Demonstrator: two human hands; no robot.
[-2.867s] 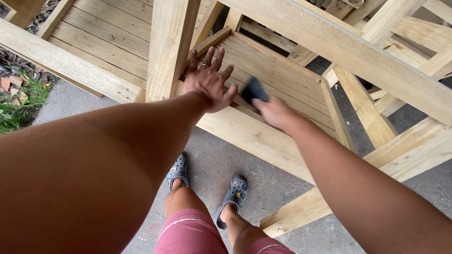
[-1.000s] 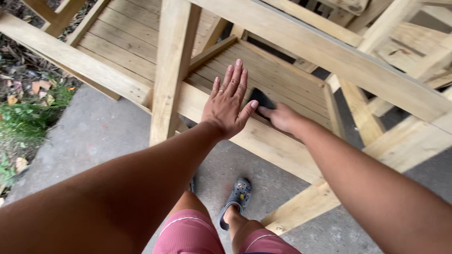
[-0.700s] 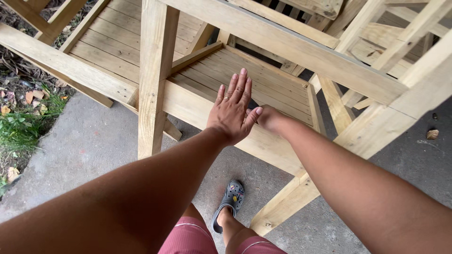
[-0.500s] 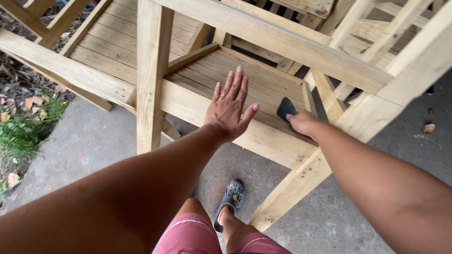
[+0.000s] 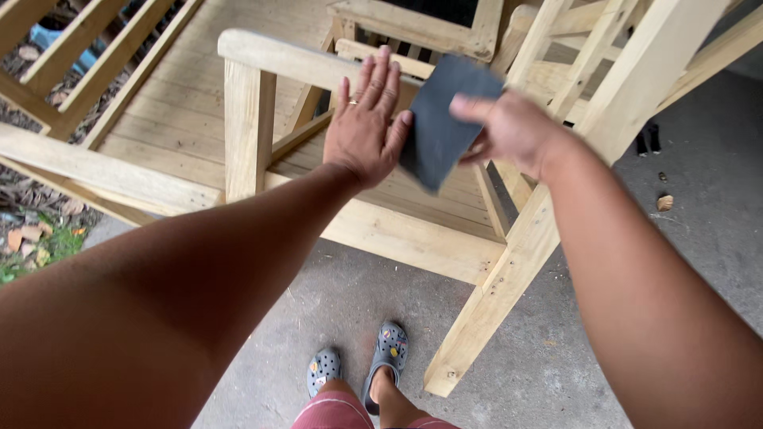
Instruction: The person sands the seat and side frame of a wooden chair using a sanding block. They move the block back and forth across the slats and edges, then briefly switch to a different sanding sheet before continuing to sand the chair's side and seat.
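The left hand [image 5: 366, 127] lies flat, fingers spread, on the wooden chair [image 5: 397, 230]; the right hand [image 5: 509, 131] pinches a dark sandpaper sheet [image 5: 441, 119].

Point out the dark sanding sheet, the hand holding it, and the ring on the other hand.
dark sanding sheet [image 5: 439, 127], head view, sheet's middle.
right hand [image 5: 517, 131], head view, back of hand.
ring [image 5: 354, 102], head view, on a left-hand finger.

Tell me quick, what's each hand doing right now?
Left hand: open, flat, fingers spread, over the wooden chair frame.
Right hand: closed on a dark grey sandpaper sheet, lifted clear of the wood.
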